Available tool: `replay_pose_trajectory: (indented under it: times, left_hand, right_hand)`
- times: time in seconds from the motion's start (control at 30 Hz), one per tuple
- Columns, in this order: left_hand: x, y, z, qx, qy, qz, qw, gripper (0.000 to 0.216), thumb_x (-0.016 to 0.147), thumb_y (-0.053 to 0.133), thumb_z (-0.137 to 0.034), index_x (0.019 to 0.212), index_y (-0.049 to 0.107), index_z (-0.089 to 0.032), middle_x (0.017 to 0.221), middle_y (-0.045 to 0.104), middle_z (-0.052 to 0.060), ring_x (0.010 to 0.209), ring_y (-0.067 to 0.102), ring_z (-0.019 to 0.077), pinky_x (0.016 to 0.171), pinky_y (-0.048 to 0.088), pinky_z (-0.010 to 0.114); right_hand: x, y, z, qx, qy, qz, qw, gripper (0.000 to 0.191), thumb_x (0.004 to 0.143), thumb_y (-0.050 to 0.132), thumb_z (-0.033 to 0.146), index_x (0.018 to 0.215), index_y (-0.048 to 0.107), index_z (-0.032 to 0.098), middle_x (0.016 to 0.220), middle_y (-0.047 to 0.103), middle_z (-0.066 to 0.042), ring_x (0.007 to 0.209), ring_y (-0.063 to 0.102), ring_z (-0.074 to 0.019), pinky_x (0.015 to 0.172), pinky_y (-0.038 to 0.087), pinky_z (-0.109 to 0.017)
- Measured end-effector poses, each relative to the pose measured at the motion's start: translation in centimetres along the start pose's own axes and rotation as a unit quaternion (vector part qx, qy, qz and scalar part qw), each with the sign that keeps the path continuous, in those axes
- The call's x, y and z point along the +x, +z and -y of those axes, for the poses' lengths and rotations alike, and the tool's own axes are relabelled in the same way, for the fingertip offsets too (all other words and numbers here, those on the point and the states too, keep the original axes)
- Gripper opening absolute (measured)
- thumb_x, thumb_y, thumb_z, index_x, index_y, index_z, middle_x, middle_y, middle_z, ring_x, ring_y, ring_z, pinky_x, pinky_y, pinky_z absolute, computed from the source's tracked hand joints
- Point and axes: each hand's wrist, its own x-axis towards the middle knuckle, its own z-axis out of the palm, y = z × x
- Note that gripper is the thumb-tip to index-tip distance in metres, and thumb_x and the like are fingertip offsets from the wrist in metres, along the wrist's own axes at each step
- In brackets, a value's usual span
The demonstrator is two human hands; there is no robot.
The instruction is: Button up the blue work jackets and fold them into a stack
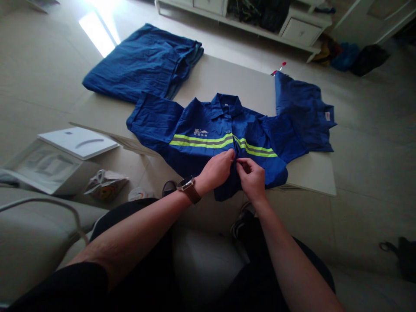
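A blue work shirt point(198, 130) with yellow-green reflective stripes lies front-up on a white low table point(312, 173), collar away from me. My left hand point(216, 170), a watch on its wrist, pinches the shirt's front placket just below the stripe. My right hand point(251, 175) pinches the same placket from the other side. The fingertips of both hands meet at the shirt's centre line. Both hands are closed on the fabric.
A second blue shirt point(305, 112) lies at the table's right end. Folded blue garments point(146, 60) lie at the far left of the table. White boxes point(65, 151) stand on the floor at left, a white shelf unit point(292, 26) at the back. My knees are below.
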Motion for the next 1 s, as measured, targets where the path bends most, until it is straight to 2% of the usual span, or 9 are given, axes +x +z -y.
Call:
replay_pose_trajectory:
  times: [0.17,0.3,0.4,0.53,0.7,0.8,0.93,1.0]
  left_hand:
    - [0.1,-0.1,-0.2,-0.062,0.009,0.006,0.998,0.015,0.094,0.044,-0.011,0.093,0.056,-0.019,0.086,0.064,0.004,0.078,0.056,0.0177,0.073,0.043,0.031]
    - [0.4,-0.2,-0.4,-0.129,-0.053,-0.004,0.990,0.009,0.093,0.054,-0.017,0.087,0.061,-0.018,0.080,0.066,0.002,0.073,0.056,0.0152,0.068,0.040,0.028]
    - [0.7,0.2,-0.1,-0.182,-0.094,-0.017,0.979,0.014,0.091,0.066,-0.027,0.081,0.064,-0.016,0.078,0.067,0.002,0.071,0.056,0.0142,0.065,0.040,0.027]
    - [1.1,0.9,0.7,-0.233,-0.094,-0.031,0.967,0.004,0.087,0.067,-0.017,0.083,0.066,-0.015,0.079,0.068,0.002,0.073,0.059,0.0136,0.067,0.042,0.026]
    - [1.2,0.8,0.9,-0.210,-0.104,-0.025,0.972,0.008,0.087,0.064,-0.013,0.080,0.067,-0.014,0.075,0.066,0.001,0.070,0.055,0.0124,0.066,0.039,0.026]
    - [1.3,0.7,0.9,-0.210,-0.108,-0.012,0.972,0.009,0.088,0.063,-0.015,0.080,0.067,-0.014,0.074,0.065,0.001,0.069,0.054,0.0123,0.065,0.038,0.026]
    - [1.4,0.9,1.1,-0.224,-0.107,-0.010,0.969,0.008,0.087,0.063,-0.016,0.081,0.067,-0.014,0.075,0.066,0.002,0.070,0.055,0.0130,0.066,0.040,0.026]
    - [1.4,1.1,1.3,-0.228,-0.105,-0.012,0.968,0.007,0.087,0.064,-0.017,0.081,0.067,-0.014,0.076,0.066,0.002,0.071,0.056,0.0130,0.066,0.041,0.025]
  right_hand:
    - [0.1,-0.2,-0.3,0.010,0.017,0.002,1.000,0.021,0.085,0.066,0.038,0.092,0.072,0.019,0.064,0.055,0.003,0.059,0.048,-0.0137,0.057,0.037,-0.027]
    - [0.2,-0.2,-0.6,0.011,0.016,0.011,1.000,0.019,0.085,0.066,0.037,0.091,0.071,0.019,0.064,0.053,0.004,0.058,0.047,-0.0134,0.057,0.035,-0.027]
    - [0.2,-0.1,-0.6,-0.004,0.010,0.015,1.000,0.017,0.084,0.064,0.034,0.090,0.071,0.020,0.064,0.052,0.004,0.058,0.047,-0.0136,0.058,0.036,-0.027]
    - [0.2,-0.2,-0.5,-0.023,0.007,0.015,1.000,0.017,0.086,0.063,0.034,0.092,0.071,0.020,0.063,0.053,0.004,0.058,0.047,-0.0138,0.059,0.038,-0.027]
    - [0.1,-0.3,-0.2,-0.051,-0.012,0.015,0.999,0.016,0.087,0.062,0.031,0.093,0.071,0.020,0.063,0.054,0.003,0.058,0.048,-0.0140,0.062,0.040,-0.028]
    - [0.0,-0.3,0.1,-0.073,-0.040,0.006,0.996,0.012,0.086,0.061,0.027,0.090,0.070,0.020,0.073,0.060,0.000,0.063,0.053,-0.0153,0.066,0.044,-0.030]
    - [0.0,-0.1,0.2,-0.085,-0.068,-0.018,0.994,0.011,0.084,0.061,0.024,0.089,0.069,0.020,0.104,0.067,-0.009,0.080,0.060,-0.0185,0.071,0.049,-0.032]
    - [0.0,-0.1,0.1,-0.079,-0.063,-0.016,0.995,0.012,0.083,0.060,0.023,0.091,0.069,0.020,0.106,0.068,-0.010,0.081,0.061,-0.0189,0.072,0.050,-0.032]
